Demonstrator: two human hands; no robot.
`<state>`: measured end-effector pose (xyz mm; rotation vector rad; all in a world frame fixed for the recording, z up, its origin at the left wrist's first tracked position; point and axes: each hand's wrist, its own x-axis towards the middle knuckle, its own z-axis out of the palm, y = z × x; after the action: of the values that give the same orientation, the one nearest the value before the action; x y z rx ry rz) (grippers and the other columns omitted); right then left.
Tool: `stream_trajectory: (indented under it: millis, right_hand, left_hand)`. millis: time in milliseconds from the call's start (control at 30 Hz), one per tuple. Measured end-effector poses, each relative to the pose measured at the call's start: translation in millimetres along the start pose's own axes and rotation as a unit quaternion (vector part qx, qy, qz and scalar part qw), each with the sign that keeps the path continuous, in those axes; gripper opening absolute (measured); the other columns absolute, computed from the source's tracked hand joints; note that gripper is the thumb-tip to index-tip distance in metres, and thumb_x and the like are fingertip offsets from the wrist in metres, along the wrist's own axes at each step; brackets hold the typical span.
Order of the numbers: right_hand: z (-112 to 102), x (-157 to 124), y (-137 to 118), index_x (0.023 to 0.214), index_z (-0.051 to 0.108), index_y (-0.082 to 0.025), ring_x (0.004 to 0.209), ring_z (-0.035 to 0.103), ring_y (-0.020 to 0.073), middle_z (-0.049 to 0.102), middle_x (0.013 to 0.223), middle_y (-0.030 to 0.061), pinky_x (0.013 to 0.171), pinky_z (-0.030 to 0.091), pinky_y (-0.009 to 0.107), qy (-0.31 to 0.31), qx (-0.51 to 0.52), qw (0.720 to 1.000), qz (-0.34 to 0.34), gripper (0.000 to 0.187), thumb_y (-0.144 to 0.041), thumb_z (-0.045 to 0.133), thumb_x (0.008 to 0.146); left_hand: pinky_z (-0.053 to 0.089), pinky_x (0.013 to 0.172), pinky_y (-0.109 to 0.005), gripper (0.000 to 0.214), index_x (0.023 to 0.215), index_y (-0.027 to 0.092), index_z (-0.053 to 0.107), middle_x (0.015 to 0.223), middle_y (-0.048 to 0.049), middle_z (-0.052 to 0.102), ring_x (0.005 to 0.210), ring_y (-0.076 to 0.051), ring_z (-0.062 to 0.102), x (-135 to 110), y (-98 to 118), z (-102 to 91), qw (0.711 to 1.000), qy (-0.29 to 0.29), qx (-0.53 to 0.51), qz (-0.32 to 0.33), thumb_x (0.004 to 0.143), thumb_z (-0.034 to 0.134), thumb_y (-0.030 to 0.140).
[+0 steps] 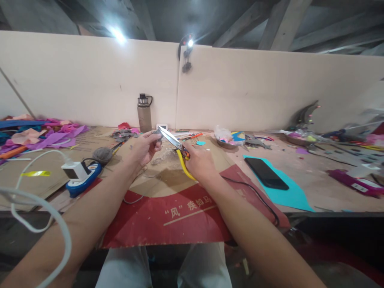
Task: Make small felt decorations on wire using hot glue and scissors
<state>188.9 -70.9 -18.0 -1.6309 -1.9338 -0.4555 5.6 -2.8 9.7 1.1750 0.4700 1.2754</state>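
Observation:
In my right hand is a pair of scissors with silver blades and yellow handles, its tips pointing up and left. My left hand pinches a small dark grey piece at the blade tips; its exact kind is too small to make out. Whether the blades are closed on that piece, I cannot tell. Below both hands, a red and brown cardboard sheet with printed characters covers the table edge, with thin grey thread lying on it.
A ball of grey yarn and a blue power strip with a white charger lie left. At the back stands a bottle. On the right, a black phone rests on turquoise paper. A black cable crosses the cardboard.

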Motion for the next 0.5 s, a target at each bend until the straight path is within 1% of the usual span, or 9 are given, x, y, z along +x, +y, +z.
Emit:
stream_trajectory:
  millis: [67, 133, 200, 267, 367, 500]
  right_hand:
    - [1, 1, 0, 0.105, 0.061, -0.023, 0.071, 0.058, 0.0191, 0.068, 0.083, 0.0070, 0.060, 0.032, 0.027, -0.008, 0.037, 0.999, 0.013, 0.027, -0.025, 0.044, 0.085]
    - [3, 2, 1, 0.106, 0.062, -0.023, 0.070, 0.058, 0.0179, 0.068, 0.081, 0.0054, 0.062, 0.035, 0.027, -0.014, 0.104, 0.994, 0.032, 0.028, -0.023, 0.047, 0.082]
    - [7, 4, 3, 0.105, 0.062, -0.022, 0.070, 0.057, 0.0165, 0.068, 0.081, 0.0034, 0.063, 0.037, 0.026, -0.004, 0.182, 0.982, 0.046, 0.029, -0.022, 0.049, 0.079]
    - [10, 5, 5, 0.104, 0.061, -0.021, 0.067, 0.055, 0.0151, 0.066, 0.079, 0.0022, 0.062, 0.037, 0.025, 0.014, 0.238, 0.970, 0.045, 0.028, -0.024, 0.050, 0.079]
    - [15, 6, 6, 0.104, 0.060, -0.020, 0.062, 0.051, 0.0137, 0.062, 0.073, 0.0008, 0.059, 0.035, 0.024, 0.026, 0.261, 0.964, 0.034, 0.028, -0.025, 0.051, 0.078]
    - [17, 5, 5, 0.107, 0.059, -0.019, 0.064, 0.050, 0.0141, 0.060, 0.074, 0.0012, 0.061, 0.036, 0.024, 0.028, 0.244, 0.969, -0.001, 0.032, -0.025, 0.053, 0.076]
  left_hand:
    - [0.030, 0.038, -0.013, 0.012, 0.074, 0.010, 0.059, 0.061, 0.0025, 0.049, 0.048, -0.003, 0.045, 0, 0, -1.1, 1.000, -0.006, -0.001, 0.002, 0.066, 0.068, 0.011]
    - [0.030, 0.038, -0.013, 0.012, 0.074, 0.011, 0.058, 0.062, 0.0023, 0.050, 0.049, -0.004, 0.047, 0, 0, -1.9, 1.000, -0.011, 0.005, -0.001, 0.067, 0.068, 0.012]
    - [0.029, 0.039, -0.013, 0.013, 0.075, 0.012, 0.058, 0.062, 0.0025, 0.051, 0.050, -0.004, 0.047, -2, 1, -2.1, 1.000, -0.013, 0.019, -0.004, 0.067, 0.068, 0.014]
    - [0.028, 0.038, -0.013, 0.014, 0.077, 0.013, 0.058, 0.063, 0.0027, 0.052, 0.049, -0.004, 0.047, -3, 1, -2.1, 0.999, -0.011, 0.032, -0.005, 0.067, 0.069, 0.015]
    - [0.027, 0.039, -0.014, 0.017, 0.079, 0.014, 0.059, 0.068, 0.0017, 0.056, 0.048, -0.003, 0.047, -3, 1, -1.9, 0.999, -0.006, 0.042, -0.004, 0.066, 0.070, 0.016]
    - [0.027, 0.039, -0.015, 0.019, 0.079, 0.014, 0.059, 0.072, 0.0002, 0.060, 0.048, -0.003, 0.047, -3, 2, -1.3, 0.999, 0.002, 0.039, -0.007, 0.065, 0.071, 0.018]
